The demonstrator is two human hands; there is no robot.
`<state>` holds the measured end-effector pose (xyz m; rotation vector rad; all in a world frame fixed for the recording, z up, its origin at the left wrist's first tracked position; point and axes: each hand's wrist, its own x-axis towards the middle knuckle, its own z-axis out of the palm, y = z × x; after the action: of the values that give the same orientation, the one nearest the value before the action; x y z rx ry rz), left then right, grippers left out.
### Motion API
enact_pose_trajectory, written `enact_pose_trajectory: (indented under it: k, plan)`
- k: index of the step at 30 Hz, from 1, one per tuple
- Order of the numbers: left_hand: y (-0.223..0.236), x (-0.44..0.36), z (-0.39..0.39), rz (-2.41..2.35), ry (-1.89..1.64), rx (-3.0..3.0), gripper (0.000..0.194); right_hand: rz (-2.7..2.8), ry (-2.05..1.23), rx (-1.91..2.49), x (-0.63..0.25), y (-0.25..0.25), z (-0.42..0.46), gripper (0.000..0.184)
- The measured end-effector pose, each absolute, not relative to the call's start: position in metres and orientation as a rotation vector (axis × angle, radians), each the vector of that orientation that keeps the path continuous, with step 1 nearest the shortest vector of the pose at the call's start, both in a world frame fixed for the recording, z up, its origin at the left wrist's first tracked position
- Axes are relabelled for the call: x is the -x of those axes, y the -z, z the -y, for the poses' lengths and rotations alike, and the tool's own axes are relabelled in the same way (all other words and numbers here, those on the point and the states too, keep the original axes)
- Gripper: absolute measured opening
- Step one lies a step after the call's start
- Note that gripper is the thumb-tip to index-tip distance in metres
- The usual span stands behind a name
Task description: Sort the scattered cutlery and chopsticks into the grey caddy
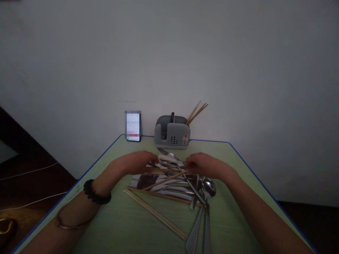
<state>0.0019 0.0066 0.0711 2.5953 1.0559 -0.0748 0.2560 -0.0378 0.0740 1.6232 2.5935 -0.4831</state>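
Observation:
My left hand [141, 162] hovers at the left end of a cutlery pile, thumb and fingers apart, close to the handles and a dark brown chopstick [172, 170]. On the pile's right side my right hand [202, 164] is curled, its fingertips at the upper end of a slanting wooden chopstick [165, 180]. Between the hands lie several spoons and other metal pieces, among them a pale-handled one [169, 158]. Nearer me are several table knives [174, 190] side by side. A large shiny spoon [208, 187] rests below my right hand. The fingertips are partly hidden.
A grey utensil holder [178, 135] with chopsticks [197, 113] leaning out stands by the wall. Left of it a phone [134, 127] is propped upright. A pale chopstick pair [156, 213] and long metal handles [194, 231] lie on the green table [111, 229] with its blue edge.

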Motion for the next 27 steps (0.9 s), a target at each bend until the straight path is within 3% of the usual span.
enact_pose_trajectory:
  k: [3,8,12,18,22,27]
  plan:
    - [-0.084,-0.002,0.003,-0.929,0.073,-2.504,0.039,-2.686,0.628,-1.653,-0.268,-0.089,0.038,0.01]
    - [-0.107,-0.003,0.014,-0.767,-0.101,-2.418,0.034,-2.794,0.776,-1.697,-0.287,-0.101,0.04,0.015]
    - [-0.114,-0.008,0.017,-0.711,-0.423,-2.452,0.021,-2.75,0.868,-1.713,-0.295,-0.101,0.042,0.015]
    - [-0.112,-0.022,0.025,-0.814,-0.923,-2.363,0.026,-2.737,0.787,-1.686,-0.295,-0.109,0.049,0.018]
    - [-0.11,-0.022,0.024,-0.784,-0.919,-2.365,0.027,-2.789,0.603,-1.716,-0.287,-0.119,0.055,0.024]
    - [-0.106,-0.017,0.019,-0.8,-0.874,-2.524,0.025,-2.916,0.671,-1.678,-0.275,-0.127,0.061,0.036]
